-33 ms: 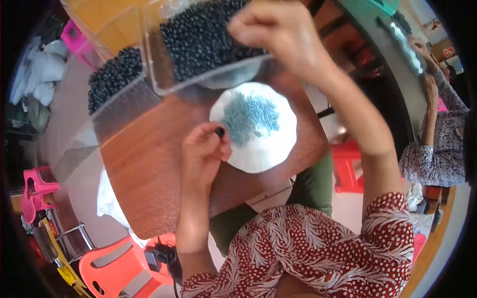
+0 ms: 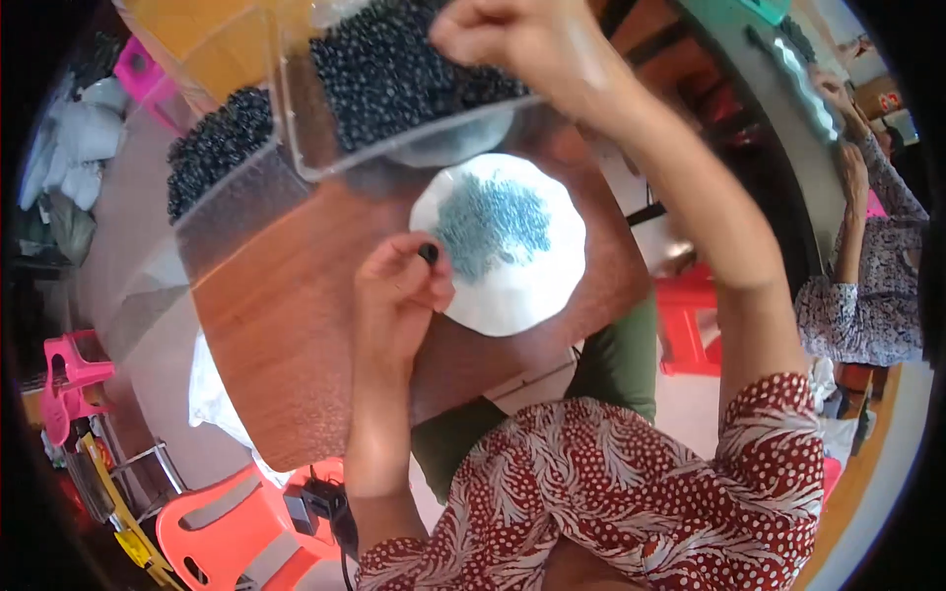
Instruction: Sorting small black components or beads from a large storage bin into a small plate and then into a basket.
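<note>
My left hand [image 2: 402,276] is held up over the near left rim of a white scalloped plate [image 2: 522,310]. A small round black piece [image 2: 428,253] is pinched between its thumb and fingertips. Many tiny shiny blue-grey pieces [image 2: 493,222] lie heaped on the plate; their exact kind is too small to tell. My right hand [image 2: 527,39], fingers pressed together, is above the right side of a clear plastic bin [image 2: 313,169] full of small black pieces [image 2: 389,79]. Whatever the right fingertips hold cannot be made out.
A second clear bin with black pieces [image 2: 222,148] stands to the left. Everything rests on a brown wooden table [image 2: 286,325]. An orange chair [image 2: 222,522] is at lower left, a red stool [image 2: 685,325] at right. Another person's arm [image 2: 852,197] reaches over a dark table.
My right hand has shifted slightly left above the bin. The whole view has slipped a little, and my left hand keeps its place by the plate with the black piece.
</note>
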The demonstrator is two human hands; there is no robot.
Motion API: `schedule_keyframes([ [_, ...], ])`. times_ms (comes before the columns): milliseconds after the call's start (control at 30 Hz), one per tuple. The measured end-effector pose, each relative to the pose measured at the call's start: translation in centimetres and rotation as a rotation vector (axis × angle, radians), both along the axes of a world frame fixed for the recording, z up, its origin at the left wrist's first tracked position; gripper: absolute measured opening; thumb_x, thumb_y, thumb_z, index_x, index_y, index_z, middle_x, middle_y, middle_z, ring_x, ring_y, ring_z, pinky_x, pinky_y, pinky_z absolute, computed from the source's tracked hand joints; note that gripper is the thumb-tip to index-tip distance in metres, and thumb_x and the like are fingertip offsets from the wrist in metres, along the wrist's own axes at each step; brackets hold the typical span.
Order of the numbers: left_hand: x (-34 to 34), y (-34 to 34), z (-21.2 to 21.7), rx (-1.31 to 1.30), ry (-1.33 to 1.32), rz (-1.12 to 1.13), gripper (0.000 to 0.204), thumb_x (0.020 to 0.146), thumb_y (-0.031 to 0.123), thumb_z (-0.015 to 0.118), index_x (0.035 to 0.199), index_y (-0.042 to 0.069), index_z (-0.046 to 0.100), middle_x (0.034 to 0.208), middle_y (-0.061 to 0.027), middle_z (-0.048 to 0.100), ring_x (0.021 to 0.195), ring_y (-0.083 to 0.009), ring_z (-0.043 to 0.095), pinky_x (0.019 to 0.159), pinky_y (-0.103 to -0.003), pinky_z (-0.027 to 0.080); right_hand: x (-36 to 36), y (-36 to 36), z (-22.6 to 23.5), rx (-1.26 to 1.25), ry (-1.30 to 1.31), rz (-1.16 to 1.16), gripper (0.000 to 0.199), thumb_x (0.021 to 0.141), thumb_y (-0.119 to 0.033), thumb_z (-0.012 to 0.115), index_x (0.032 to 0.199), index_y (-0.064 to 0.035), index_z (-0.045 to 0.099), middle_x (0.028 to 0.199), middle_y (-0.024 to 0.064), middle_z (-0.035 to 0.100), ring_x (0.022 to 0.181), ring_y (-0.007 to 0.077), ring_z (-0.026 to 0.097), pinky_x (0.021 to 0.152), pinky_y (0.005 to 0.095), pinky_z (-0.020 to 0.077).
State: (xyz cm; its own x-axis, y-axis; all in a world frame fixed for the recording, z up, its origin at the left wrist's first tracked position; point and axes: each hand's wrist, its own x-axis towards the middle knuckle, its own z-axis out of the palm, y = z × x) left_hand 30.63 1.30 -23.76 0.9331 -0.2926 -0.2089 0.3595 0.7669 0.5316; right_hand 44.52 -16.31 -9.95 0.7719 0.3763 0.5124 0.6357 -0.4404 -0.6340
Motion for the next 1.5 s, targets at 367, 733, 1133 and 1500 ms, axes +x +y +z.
schedule_keyframes([
  [367, 1.3, 1.3, -1.0, -0.115, -0.103, 0.080, 0.018, 0.084, 0.010, 0.057, 0.098, -0.001, 0.054, 0.081, -0.0113, 0.054, 0.063, -0.0149, 0.048, 0.053, -0.026, 0.037, -3.0, -2.4, -0.3, 0.016, 0.080, 0.227, 0.009, 0.072, 0.000, 0.062, 0.078, -0.0045, 0.068, 0.076, 0.0114, 0.066, 0.070, 0.0195, 0.062, 0.068, 0.0298, 0.0503],
  [733, 1.6, 0.9, -2.1, -0.132, -0.195, 0.068, 0.024, 0.083, 0.013, 0.058, 0.101, -0.002, 0.052, 0.082, -0.0096, 0.052, 0.066, -0.0137, 0.044, 0.057, -0.026, 0.036, -10.1, -5.3, -10.0, -0.376, 0.174, 0.173, 0.017, 0.061, 0.004, 0.067, 0.076, -0.0006, 0.062, 0.072, 0.0092, 0.056, 0.071, 0.0249, 0.055, 0.061, 0.0333, 0.0438],
  [1133, 1.6, 0.8, -2.1, -0.150, -0.218, 0.075, 0.023, 0.083, 0.012, 0.058, 0.100, -0.002, 0.052, 0.085, -0.0098, 0.055, 0.068, -0.0141, 0.048, 0.061, -0.026, 0.038, -11.3, -3.4, -14.1, -0.459, -0.128, 0.096, 0.017, 0.056, 0.003, 0.068, 0.071, -0.0029, 0.063, 0.066, 0.0062, 0.052, 0.064, 0.0216, 0.051, 0.051, 0.0332, 0.0416],
  [1500, 1.4, 0.6, -2.1, -0.101, -0.158, 0.078, 0.024, 0.081, 0.010, 0.060, 0.100, -0.003, 0.054, 0.083, -0.0099, 0.057, 0.067, -0.0145, 0.051, 0.058, -0.025, 0.039, -11.8, -2.6, -14.2, -0.482, -0.097, 0.019, 0.014, 0.057, -0.004, 0.070, 0.068, -0.0022, 0.061, 0.067, 0.0063, 0.050, 0.067, 0.0221, 0.049, 0.054, 0.0345, 0.0423],
])
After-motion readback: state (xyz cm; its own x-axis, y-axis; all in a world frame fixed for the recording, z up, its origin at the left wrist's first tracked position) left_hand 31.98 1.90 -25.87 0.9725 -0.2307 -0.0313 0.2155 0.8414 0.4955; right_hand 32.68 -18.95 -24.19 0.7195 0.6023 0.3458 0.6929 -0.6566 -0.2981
